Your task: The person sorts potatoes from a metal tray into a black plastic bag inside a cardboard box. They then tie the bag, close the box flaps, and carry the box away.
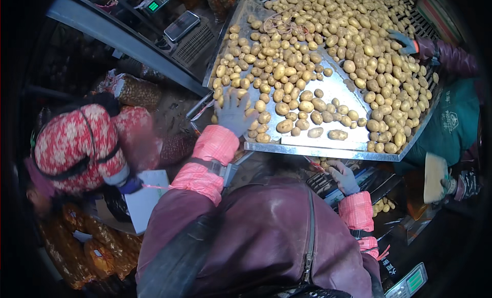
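Observation:
Many potatoes lie spread over a metal sorting table in front of me. My left hand, in a grey-blue glove, rests over potatoes at the table's left edge, fingers spread; whether it grips one cannot be told. Below the front lip of the table is my right hand, also gloved, its fingers bent beside the rim of an open bag or container with potatoes inside; what it touches is unclear. Some pink string lies among the potatoes at the upper left of the table.
A co-worker in red patterned clothes bends at left near a white box and filled net sacks. Another person's gloved hand reaches onto the table from the right. A scale display stands lower right, and a steel beam crosses upper left.

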